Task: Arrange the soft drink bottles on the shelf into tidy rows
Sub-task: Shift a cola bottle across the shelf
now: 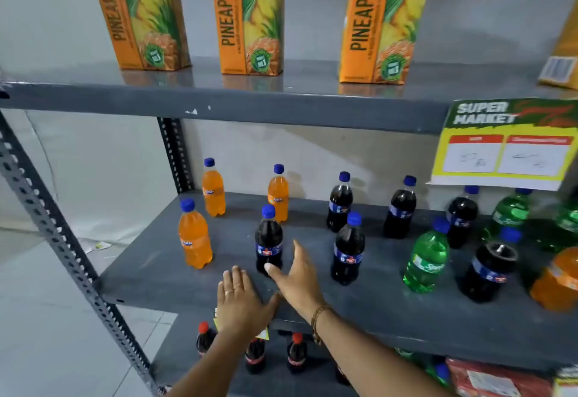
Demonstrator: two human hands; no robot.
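On the grey middle shelf (162, 268) stand small bottles with blue caps. Orange ones stand at the left: front (194, 237), back (213, 188) and back middle (277, 195). A dark cola bottle (268, 240) stands near the front, and my right hand (297, 271) is open just right of it, thumb touching its base. My left hand (239, 299) lies flat and open on the shelf's front edge. More cola bottles (347, 252), (339, 204), (400, 209) and green bottles (427, 259) stand scattered to the right.
Three pineapple juice cartons (250, 18) stand on the upper shelf. A yellow supermarket price sign (503, 146) hangs at the right. Red-capped cola bottles (296, 353) stand on the shelf below. A perforated metal post (47, 215) runs down the left side.
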